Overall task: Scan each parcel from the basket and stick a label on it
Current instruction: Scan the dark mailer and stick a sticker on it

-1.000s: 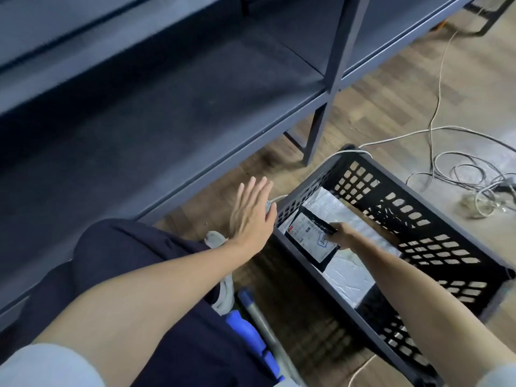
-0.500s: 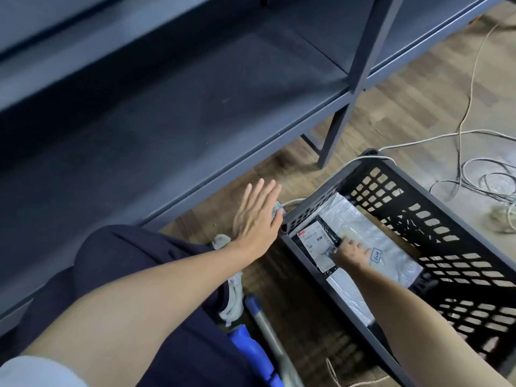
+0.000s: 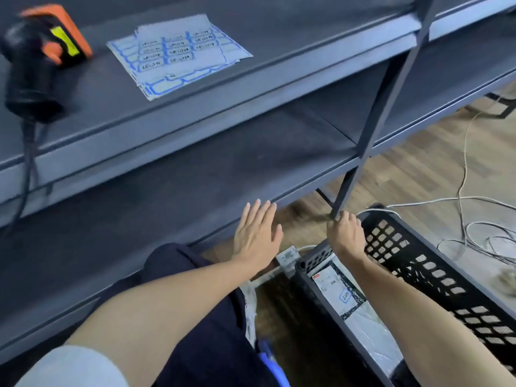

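A dark parcel (image 3: pixel 336 293) is seen lying in the basket (image 3: pixel 435 277) on the floor, a white shipping slip on its face and a small blue-edged label (image 3: pixel 345 297) already stuck to that slip, so this one is judged done. Beneath it more pale plastic parcels (image 3: pixel 371 335) can be made out; whether those carry labels cannot be told. The left hand (image 3: pixel 258 233) is held flat with fingers straight, gripping nothing, just in front of the lower shelf (image 3: pixel 167 191). The right hand (image 3: pixel 346 233) is raised above the basket's far corner, fingers curled downward; whether anything is pinched in them cannot be told. On the upper shelf the scanner (image 3: pixel 36 57) is left lying untouched, and beside it the label sheets (image 3: pixel 178 54) show several labels not yet peeled. More scanning and sticking is judged to remain.
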A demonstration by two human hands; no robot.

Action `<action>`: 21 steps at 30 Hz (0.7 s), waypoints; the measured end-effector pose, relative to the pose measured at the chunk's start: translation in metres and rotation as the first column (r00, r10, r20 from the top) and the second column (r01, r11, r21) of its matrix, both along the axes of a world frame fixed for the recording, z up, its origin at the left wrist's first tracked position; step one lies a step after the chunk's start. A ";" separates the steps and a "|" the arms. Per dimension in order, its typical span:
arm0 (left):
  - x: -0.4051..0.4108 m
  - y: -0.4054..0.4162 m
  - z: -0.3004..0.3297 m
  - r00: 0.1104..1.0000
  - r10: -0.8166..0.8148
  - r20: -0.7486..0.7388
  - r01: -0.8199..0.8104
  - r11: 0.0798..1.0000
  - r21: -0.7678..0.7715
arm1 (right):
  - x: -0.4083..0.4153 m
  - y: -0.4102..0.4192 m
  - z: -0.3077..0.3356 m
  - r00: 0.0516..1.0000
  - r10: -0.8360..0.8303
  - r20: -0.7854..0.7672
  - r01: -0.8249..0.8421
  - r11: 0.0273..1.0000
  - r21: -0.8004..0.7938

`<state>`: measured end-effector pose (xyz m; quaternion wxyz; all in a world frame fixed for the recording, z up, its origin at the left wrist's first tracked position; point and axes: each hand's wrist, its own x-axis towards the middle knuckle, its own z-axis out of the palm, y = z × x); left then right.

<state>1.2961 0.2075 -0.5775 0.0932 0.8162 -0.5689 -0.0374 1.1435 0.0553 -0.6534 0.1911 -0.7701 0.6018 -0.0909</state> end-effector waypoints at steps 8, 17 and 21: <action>0.049 0.053 0.048 0.976 0.216 -0.009 -0.216 0.976 -0.020 | 0.089 0.038 0.085 0.921 0.385 -0.058 -0.387 0.921 -0.046; 0.114 0.165 0.062 0.870 0.488 -0.070 -0.491 0.870 -0.050 | 0.209 0.153 0.130 0.726 0.673 -0.142 -0.682 0.730 -0.031; 0.142 0.222 0.063 0.780 0.620 -0.090 -0.624 0.780 -0.043 | 0.255 0.206 0.142 0.607 0.773 -0.182 -0.789 0.614 -0.023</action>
